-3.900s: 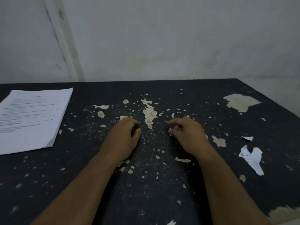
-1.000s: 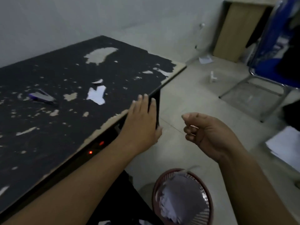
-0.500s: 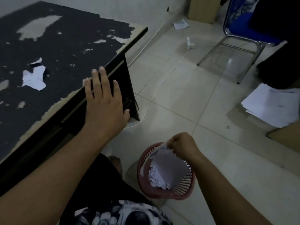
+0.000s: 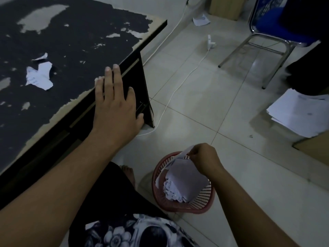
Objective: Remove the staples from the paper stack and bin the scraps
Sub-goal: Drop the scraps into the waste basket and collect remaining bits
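Head view shows binning under way: the right hand (image 4: 204, 158) pinches a paper scrap (image 4: 184, 152) over the red basket (image 4: 204, 195) already holding scraps, the left hand (image 4: 115, 106) rests fingers spread on the counter (image 4: 80, 41), where torn paper (image 4: 40, 75) remains.

A worn black table (image 4: 74, 41) carries torn paper scraps (image 4: 39, 75), while the tiled floor (image 4: 222, 113) holds a red basket (image 4: 204, 198), a white cable (image 4: 178, 90) and loose sheets (image 4: 299, 113).

No text is legible: faint print on the torn paper scrap (image 4: 39, 75) at the surface's left is too blurred.
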A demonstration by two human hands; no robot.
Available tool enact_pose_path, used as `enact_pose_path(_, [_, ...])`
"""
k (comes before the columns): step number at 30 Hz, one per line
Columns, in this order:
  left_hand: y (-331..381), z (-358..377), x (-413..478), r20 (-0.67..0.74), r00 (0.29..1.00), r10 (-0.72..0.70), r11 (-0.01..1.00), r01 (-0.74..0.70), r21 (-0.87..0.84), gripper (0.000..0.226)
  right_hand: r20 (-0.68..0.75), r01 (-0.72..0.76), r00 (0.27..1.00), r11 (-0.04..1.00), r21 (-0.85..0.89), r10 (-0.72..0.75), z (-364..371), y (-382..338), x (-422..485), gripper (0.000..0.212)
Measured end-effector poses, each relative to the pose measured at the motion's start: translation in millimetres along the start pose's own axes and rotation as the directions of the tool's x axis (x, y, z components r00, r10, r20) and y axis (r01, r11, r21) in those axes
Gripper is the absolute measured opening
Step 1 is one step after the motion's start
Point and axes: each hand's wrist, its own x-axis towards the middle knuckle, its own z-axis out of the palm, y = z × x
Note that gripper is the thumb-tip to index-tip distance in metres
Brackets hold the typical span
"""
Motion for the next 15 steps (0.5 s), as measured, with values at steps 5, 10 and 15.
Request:
enact_pose_path(5, [-2.9, -7.7, -0.1, 0.011, 1.0, 0.003, 0.995, -0.002, -0.102, 0.065, -0.347, 0.32, 0.916, 0.89, 0.326, -0.202, -30.0, -44.9, -19.6, 0.022])
enact_pose_path(10, [-9.6, -23.5, 0.2, 0.039, 0.999, -0.032, 0.902, 0.046, -0.43, 0.06, -0.481, 0.571, 0.811, 0.635, 0.521, -0.334, -67.5, -116.1, -37.7, 0.025])
enact_pose_path(15, [-32.9, -47.6, -2.3, -0.016, 0.994, -0.105, 0.704, 0.063, -0.707, 0.044, -0.504, 0.674, 0.738, 0.468, 0.571, -0.449, -87.7, -192.8, -36.6, 0.023])
